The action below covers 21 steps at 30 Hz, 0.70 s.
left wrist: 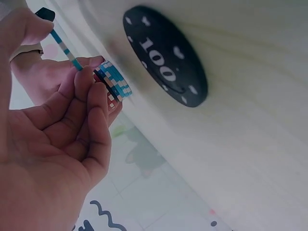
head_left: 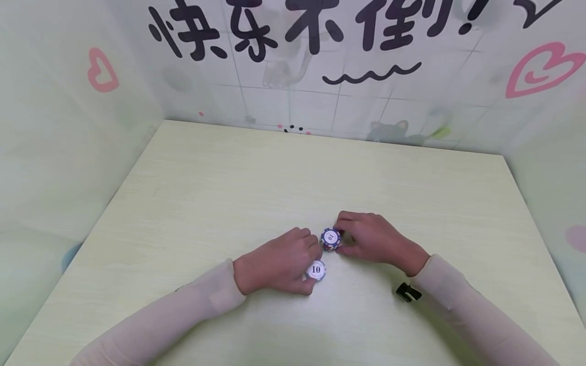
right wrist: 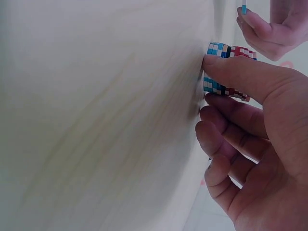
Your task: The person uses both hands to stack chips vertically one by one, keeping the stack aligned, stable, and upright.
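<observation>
Between its thumb and fingers, my left hand pinches one light-blue-and-white poker chip marked 10. The same chip shows edge-on in the left wrist view. My right hand grips a short stack of poker chips from the side, thumb and index finger around its edge. In the right wrist view, the stack has light-blue-and-white chips at the table end, a dark band, then red ones. A black chip marked 100 lies on the table by the left hand, hidden beneath that hand in the head view.
The pale wood-grain table meets patterned walls at the back and sides. Beside the right cuff is a small black object. Both forearms, in light sleeves, reach in from the near edge.
</observation>
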Available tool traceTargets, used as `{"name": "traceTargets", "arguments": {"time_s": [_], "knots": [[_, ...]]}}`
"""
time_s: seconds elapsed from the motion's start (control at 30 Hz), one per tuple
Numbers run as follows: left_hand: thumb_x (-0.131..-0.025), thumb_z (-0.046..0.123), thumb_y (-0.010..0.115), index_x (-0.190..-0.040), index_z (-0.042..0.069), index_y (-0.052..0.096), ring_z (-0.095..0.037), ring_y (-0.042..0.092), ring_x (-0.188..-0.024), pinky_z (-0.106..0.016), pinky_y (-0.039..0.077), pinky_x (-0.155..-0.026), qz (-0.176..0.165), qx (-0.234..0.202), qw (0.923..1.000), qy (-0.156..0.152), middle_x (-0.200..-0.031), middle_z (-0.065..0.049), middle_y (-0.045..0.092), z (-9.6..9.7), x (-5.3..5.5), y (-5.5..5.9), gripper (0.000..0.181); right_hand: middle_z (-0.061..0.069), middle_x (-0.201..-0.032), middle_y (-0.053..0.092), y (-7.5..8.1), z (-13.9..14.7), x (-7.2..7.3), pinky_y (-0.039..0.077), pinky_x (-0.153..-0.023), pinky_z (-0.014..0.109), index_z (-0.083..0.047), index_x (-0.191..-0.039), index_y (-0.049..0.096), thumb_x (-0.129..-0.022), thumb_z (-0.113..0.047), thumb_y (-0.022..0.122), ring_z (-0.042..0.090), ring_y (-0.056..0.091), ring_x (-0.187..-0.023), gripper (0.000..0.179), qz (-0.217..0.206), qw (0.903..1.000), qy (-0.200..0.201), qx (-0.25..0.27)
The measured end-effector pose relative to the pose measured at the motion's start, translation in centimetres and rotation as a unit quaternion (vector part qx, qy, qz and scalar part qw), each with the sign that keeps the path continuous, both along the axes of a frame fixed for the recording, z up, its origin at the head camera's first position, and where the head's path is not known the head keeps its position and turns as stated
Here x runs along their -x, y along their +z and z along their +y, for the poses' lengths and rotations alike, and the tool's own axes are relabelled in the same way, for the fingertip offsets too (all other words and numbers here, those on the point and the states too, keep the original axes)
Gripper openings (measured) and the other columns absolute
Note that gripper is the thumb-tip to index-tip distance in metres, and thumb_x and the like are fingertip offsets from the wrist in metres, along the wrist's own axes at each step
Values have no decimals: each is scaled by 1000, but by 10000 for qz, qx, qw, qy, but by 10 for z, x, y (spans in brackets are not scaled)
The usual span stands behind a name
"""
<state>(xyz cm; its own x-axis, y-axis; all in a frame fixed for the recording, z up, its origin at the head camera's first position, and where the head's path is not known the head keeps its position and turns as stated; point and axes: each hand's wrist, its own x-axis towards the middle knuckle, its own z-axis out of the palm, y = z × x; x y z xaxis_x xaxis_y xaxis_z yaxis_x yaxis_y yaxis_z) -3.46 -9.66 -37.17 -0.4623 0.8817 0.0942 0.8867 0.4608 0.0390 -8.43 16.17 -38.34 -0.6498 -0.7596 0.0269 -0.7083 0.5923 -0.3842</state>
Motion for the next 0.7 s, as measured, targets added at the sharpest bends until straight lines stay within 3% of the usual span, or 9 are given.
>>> {"name": "traceTargets", "arguments": {"time_s": [0.7], "knots": [[-87, 38, 76, -98, 10, 69, -17, 52, -79, -29, 44, -73, 315, -459, 9984, -119, -89, 1, 64, -3, 6, -1, 31, -6, -105, 68, 0, 0, 1, 51, -67, 24, -10, -111, 79, -89, -20, 92, 5, 53, -75, 28, -17, 10000, 18, 36]]}}
